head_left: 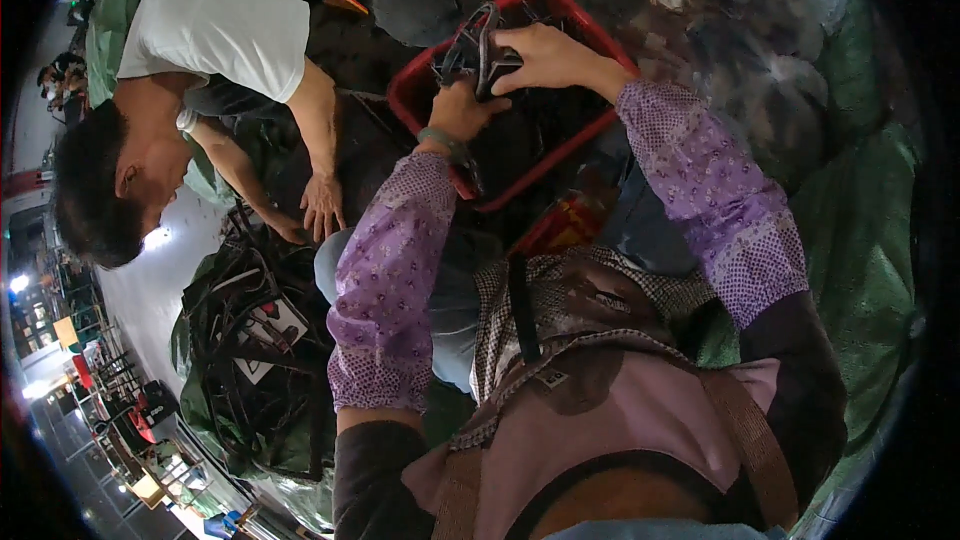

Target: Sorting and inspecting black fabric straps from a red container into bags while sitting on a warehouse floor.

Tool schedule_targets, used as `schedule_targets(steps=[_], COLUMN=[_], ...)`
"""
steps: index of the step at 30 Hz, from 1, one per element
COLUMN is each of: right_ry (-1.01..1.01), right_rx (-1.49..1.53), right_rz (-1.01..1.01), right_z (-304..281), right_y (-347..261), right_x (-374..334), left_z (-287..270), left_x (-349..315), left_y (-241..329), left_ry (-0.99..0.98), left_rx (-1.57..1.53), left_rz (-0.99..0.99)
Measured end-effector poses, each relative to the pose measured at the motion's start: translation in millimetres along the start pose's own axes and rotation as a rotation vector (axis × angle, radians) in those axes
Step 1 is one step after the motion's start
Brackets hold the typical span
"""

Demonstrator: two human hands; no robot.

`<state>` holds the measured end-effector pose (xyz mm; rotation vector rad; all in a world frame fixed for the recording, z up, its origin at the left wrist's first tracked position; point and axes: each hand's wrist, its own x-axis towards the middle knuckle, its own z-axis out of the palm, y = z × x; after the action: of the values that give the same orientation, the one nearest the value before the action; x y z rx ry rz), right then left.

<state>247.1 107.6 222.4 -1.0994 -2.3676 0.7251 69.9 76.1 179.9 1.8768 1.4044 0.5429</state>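
Note:
My left hand (464, 113) and my right hand (548, 58) are close together over a red plastic basket (545, 170). Both have their fingers closed round a dark grey looped strip (486, 40), whose exact kind I cannot make out. Its bent end stands up above the fingers, near the basket's far left side. More dark thin pieces (535, 12) lie in the basket, partly hidden by my hands. Purple flowered sleeve covers run up both my forearms.
To the left a co-worker in a white T-shirt (230, 20) leans over, hands low beside a green sack (205, 380) full of dark strips. Clear plastic bags (745, 80) lie at the right, with green sheeting (865, 240) beside them. A red and yellow item (565, 225) lies near my knees.

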Motion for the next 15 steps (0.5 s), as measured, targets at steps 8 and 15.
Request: schedule_targets(steps=[8,15], right_ry=[0.333,0.383], right_rx=[0.918,-0.221], right_rz=[0.752,0.574], right_z=[5.3,4.1], right_y=[19.5,84.9], right_x=[3.2,-14.2], left_z=[-2.2,-5.7], left_x=[-0.2,-4.1], left_y=[23.8,40.9], left_ry=[0.282,0.334], left_rx=[0.333,0.092], left_rz=[-0.072,-0.029])
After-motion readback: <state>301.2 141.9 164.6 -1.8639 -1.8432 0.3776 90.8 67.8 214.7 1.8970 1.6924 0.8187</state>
